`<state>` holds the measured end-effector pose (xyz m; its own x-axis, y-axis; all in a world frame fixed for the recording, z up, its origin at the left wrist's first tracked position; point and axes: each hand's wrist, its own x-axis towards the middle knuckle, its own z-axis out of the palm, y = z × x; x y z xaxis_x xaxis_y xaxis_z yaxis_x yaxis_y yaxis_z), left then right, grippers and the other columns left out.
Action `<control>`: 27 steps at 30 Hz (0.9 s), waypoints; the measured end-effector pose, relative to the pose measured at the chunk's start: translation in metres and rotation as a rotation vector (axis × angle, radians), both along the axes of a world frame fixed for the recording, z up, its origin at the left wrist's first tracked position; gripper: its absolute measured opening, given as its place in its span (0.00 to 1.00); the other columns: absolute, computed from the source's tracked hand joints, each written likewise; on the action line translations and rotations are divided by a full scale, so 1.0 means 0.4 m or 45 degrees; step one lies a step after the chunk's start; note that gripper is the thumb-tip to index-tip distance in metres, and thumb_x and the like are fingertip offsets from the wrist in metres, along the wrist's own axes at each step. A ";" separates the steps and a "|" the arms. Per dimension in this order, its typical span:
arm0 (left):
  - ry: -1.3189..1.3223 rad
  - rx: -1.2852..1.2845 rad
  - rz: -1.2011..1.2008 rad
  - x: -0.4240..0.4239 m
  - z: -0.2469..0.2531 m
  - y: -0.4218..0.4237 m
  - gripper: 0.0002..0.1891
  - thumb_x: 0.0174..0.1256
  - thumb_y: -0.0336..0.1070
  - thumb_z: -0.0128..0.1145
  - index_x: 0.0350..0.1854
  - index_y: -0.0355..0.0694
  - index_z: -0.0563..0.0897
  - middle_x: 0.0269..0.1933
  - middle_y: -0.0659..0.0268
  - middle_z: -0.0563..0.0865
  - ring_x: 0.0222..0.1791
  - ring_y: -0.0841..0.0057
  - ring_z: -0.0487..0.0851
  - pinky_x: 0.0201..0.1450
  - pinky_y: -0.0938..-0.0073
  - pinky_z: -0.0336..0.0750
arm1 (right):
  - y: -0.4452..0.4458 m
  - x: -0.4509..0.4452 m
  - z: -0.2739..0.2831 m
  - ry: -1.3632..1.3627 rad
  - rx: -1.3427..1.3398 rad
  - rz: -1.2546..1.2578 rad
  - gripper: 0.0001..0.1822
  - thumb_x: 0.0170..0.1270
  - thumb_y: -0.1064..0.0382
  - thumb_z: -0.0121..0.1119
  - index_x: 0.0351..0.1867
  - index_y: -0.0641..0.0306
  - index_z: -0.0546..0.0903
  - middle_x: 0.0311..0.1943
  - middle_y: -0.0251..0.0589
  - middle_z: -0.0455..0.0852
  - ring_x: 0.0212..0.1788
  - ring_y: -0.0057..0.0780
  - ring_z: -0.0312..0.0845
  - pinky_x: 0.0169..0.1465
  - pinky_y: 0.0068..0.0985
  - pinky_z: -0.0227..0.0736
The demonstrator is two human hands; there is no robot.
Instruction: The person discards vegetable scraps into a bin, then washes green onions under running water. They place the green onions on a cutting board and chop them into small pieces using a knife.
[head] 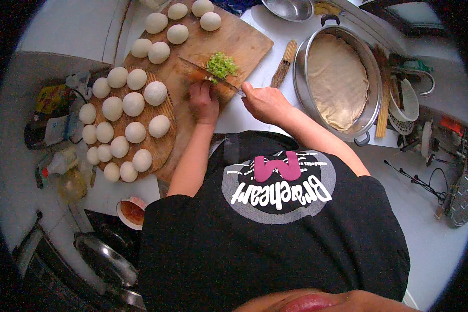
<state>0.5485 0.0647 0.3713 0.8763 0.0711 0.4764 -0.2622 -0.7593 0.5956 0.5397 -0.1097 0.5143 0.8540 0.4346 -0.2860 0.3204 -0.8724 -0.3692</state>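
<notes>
My right hand (267, 102) grips the handle of a kitchen knife (197, 68), whose wide blade extends leftward over the wooden cutting board (249, 37). Just beyond the blade sits a small heap of finely chopped green vegetable (221, 65), perhaps scallion. My left hand (204, 102) rests on the board at the near side of the blade, fingers curled. Small pale bits show by its fingertips; whether it pinches anything is hidden. Round dough buns (133, 104) cover a round wooden board (167, 144) to the left, and several more lie on the cutting board's far part.
A lidless metal steamer pot (300, 84) lined with cloth (335, 78) stands right, near a bamboo brush (285, 62). A metal bowl (290, 9) is at the back. Lower left are a bowl of red sauce (132, 212) and a metal pan (105, 257).
</notes>
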 end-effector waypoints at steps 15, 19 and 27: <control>0.098 0.089 -0.022 -0.009 -0.011 0.008 0.10 0.48 0.26 0.54 0.36 0.37 0.79 0.41 0.55 0.79 0.44 0.54 0.75 0.48 0.56 0.71 | 0.050 0.036 -0.056 0.092 -0.087 -0.034 0.11 0.63 0.61 0.46 0.40 0.68 0.65 0.21 0.58 0.81 0.26 0.58 0.78 0.30 0.51 0.72; -0.008 0.036 -0.003 0.000 -0.030 0.009 0.09 0.50 0.26 0.54 0.36 0.38 0.79 0.41 0.54 0.78 0.45 0.54 0.74 0.51 0.56 0.69 | 0.042 0.045 -0.078 -0.091 0.098 -0.076 0.12 0.62 0.62 0.48 0.41 0.67 0.65 0.20 0.56 0.81 0.23 0.56 0.78 0.28 0.51 0.71; 0.012 0.000 0.009 0.002 -0.024 0.004 0.10 0.51 0.27 0.56 0.37 0.38 0.80 0.43 0.53 0.79 0.47 0.53 0.75 0.54 0.53 0.68 | 0.013 0.002 0.021 -0.034 -0.080 0.092 0.09 0.62 0.64 0.47 0.38 0.65 0.65 0.18 0.54 0.80 0.22 0.54 0.79 0.26 0.48 0.71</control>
